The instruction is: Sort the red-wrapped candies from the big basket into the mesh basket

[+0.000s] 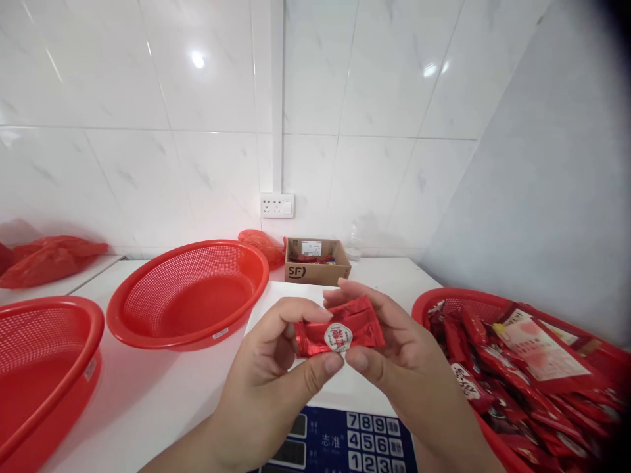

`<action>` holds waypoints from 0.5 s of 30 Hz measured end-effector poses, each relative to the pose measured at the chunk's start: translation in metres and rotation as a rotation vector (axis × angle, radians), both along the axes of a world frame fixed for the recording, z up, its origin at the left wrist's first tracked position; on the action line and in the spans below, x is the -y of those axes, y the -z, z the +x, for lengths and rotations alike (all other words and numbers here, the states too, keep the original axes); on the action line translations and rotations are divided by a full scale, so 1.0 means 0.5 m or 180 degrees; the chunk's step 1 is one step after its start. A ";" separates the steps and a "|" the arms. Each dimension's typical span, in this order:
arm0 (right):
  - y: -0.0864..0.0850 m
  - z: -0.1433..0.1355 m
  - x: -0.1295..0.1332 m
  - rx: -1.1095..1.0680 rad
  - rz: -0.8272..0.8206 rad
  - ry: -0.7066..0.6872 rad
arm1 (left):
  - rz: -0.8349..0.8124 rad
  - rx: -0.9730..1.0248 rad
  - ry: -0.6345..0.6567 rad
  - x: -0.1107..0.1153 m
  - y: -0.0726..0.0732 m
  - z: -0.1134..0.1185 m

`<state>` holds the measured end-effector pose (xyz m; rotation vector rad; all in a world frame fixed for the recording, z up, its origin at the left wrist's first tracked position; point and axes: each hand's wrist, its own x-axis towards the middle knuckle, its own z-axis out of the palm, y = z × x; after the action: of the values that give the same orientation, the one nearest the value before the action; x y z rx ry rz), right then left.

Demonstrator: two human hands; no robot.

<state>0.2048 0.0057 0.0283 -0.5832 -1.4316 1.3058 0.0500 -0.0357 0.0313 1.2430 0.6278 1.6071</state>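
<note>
Both hands hold one small red foil packet (362, 323) with a round white label bearing red characters. My left hand (276, 361) pinches its left side between thumb and fingers. My right hand (401, 355) has its thumb at the lower edge and its fingers behind the right end. The packet is held above a digital scale, whose white pan (345, 389) and blue keypad panel (332, 441) show below and between the wrists. To the right, a red basket (422, 299) is heaped with red snack packets (513, 374).
Two red perforated baskets (207, 295) (91, 328) stand on the left of the white table (148, 394). At the back are an open cardboard box (318, 272) with packets, a red plastic bag (261, 243) and a clear bottle (353, 243). More red bags (54, 256) lie far left.
</note>
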 end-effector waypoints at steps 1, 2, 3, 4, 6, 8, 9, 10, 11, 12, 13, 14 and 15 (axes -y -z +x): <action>0.001 0.001 -0.002 0.0012 0.0029 -0.0110 | -0.0005 0.0085 0.0115 0.000 0.000 0.001; 0.001 0.002 -0.003 0.0006 0.0084 -0.0209 | -0.0038 0.0181 0.0248 0.000 0.000 0.001; 0.002 0.003 -0.005 -0.0017 0.0138 -0.0282 | -0.0084 0.0277 0.0387 -0.001 -0.001 0.001; 0.002 0.004 -0.005 -0.0049 0.0175 -0.0319 | -0.0115 0.0367 0.0527 -0.002 -0.001 0.001; 0.001 0.005 -0.006 -0.0099 0.0203 -0.0312 | -0.0145 0.0496 0.0753 -0.005 -0.002 0.001; -0.002 0.005 -0.006 -0.0094 0.0260 -0.0276 | -0.0140 0.0553 0.0880 -0.008 -0.003 0.002; -0.004 0.004 -0.006 -0.0072 0.0298 -0.0242 | -0.0135 0.0560 0.0903 -0.010 -0.003 0.002; -0.005 0.004 -0.006 -0.0043 0.0346 -0.0207 | -0.0143 0.0550 0.0903 -0.011 -0.002 0.001; -0.007 0.003 -0.007 -0.0014 0.0406 -0.0178 | -0.0154 0.0530 0.0891 -0.012 -0.002 0.001; -0.009 0.003 -0.008 0.0021 0.0462 -0.0144 | -0.0162 0.0517 0.0861 -0.012 0.000 0.000; -0.010 0.003 -0.009 0.0053 0.0521 -0.0108 | -0.0173 0.0506 0.0812 -0.012 0.001 0.000; -0.010 0.003 -0.010 0.0092 0.0573 -0.0085 | -0.0177 0.0498 0.0749 -0.012 0.002 -0.001; -0.009 0.004 -0.010 0.0131 0.0612 -0.0065 | -0.0183 0.0493 0.0676 -0.011 0.004 -0.001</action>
<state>0.2067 0.0107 0.0330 -0.4706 -1.5799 1.1613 0.0494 -0.0300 0.0293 1.0927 0.4268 1.4805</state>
